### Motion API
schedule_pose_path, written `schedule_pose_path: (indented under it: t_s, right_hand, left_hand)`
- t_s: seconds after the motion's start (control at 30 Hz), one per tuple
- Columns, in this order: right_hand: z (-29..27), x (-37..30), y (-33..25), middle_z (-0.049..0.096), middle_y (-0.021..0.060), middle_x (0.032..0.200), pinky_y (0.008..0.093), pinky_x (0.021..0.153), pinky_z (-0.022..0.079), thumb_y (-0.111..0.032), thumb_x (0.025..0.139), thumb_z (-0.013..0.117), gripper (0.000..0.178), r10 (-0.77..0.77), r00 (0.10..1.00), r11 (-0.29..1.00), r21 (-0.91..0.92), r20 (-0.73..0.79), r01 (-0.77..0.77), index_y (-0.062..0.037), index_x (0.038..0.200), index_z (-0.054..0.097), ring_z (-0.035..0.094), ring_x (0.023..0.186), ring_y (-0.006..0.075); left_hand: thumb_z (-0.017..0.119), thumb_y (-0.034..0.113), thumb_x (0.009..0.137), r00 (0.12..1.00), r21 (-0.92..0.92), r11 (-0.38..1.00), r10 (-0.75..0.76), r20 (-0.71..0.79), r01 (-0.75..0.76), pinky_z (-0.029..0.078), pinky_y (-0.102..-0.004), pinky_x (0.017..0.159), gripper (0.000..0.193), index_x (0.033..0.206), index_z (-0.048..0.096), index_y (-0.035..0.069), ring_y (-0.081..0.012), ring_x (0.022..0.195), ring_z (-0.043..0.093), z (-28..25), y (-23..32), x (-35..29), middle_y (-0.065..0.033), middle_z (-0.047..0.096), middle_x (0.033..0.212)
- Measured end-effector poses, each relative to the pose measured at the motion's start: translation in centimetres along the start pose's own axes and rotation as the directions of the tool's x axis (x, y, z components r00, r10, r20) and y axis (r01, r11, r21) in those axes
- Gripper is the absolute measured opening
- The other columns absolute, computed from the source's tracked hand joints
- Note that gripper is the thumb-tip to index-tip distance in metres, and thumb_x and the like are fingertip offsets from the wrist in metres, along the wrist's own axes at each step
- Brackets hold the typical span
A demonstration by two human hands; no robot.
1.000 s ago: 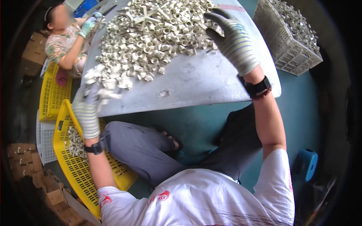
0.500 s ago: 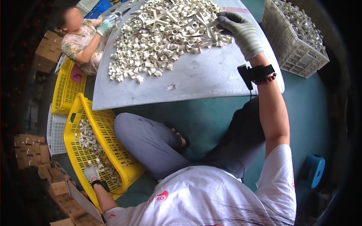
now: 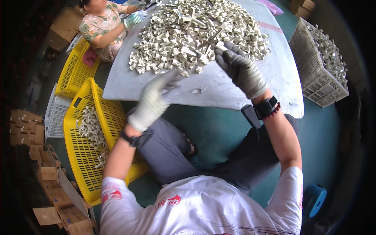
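My right hand, in a striped glove with dark grey fingertips, is over the near right part of the pile. It pinches a cross-shaped plastic piece with thin arms and white ends. My left hand, in a whitish glove and smeared by motion, is above the table's near edge. Its fingers stretch apart toward the piece, and nothing shows in them. Below and beyond both hands lies a heap of small white plastic pipe fittings on the grey-white table. A few more cross-shaped pieces rest on the heap.
At my left a yellow crate holds white branched scraps. Another yellow crate stands beyond, near a co-worker in gloves. A white crate of parts stands right. Cardboard boxes and a blue stool are nearby.
My left hand has come up out of the yellow crate to the table's near edge. My right hand has moved nearer and a little left, still with a cross-shaped piece.
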State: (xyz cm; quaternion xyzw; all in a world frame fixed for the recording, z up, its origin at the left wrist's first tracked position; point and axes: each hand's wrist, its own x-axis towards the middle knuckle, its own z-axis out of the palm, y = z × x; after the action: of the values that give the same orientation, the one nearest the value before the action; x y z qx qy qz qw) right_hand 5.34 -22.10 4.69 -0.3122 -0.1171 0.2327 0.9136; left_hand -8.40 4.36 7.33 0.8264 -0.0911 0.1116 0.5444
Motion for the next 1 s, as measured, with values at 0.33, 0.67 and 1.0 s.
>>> schedule_pose_path:
  t_s: [0.33,0.67,1.0]
  right_hand:
    - [-0.7,-2.3,3.2,0.075,0.0039,0.095,0.0346,0.080,0.061,-0.019,0.098,0.073,0.022,0.198,0.980,0.739,-0.651,-0.039,-0.175,-0.0040,0.114,0.075,0.073,0.090,0.0133]
    - [-6.5,4.4,-2.2,0.076,0.0174,0.096,0.0429,0.083,0.058,-0.018,0.093,0.069,0.020,-0.277,0.930,-0.259,-0.951,0.242,0.170,-0.0111,0.110,0.078,0.073,0.088,0.0373]
    - [-6.9,5.7,0.3,0.072,0.0196,0.092,0.0463,0.079,0.056,-0.022,0.090,0.075,0.021,-0.274,0.951,-0.673,-0.735,0.143,-0.083,-0.0053,0.103,0.073,0.071,0.089,0.0381]
  left_hand:
    - [0.076,0.030,0.099,0.925,-0.268,0.963,-0.125,-0.359,0.026,0.050,-0.0246,0.084,0.039,0.123,0.071,-0.001,-0.0085,0.092,0.062,5.1,-1.9,6.3,-0.0011,0.071,0.104]
    - [0.071,0.038,0.101,0.990,0.196,0.980,-0.007,0.142,-0.021,0.052,-0.0313,0.096,0.051,0.131,0.066,-0.003,-0.0182,0.109,0.069,3.9,-4.9,7.4,-0.0130,0.074,0.120]
    - [0.082,0.029,0.089,0.961,0.238,0.932,0.274,0.031,-0.273,0.055,-0.0402,0.077,0.035,0.108,0.076,0.001,-0.0281,0.084,0.070,5.7,-4.9,6.4,-0.0120,0.074,0.092]
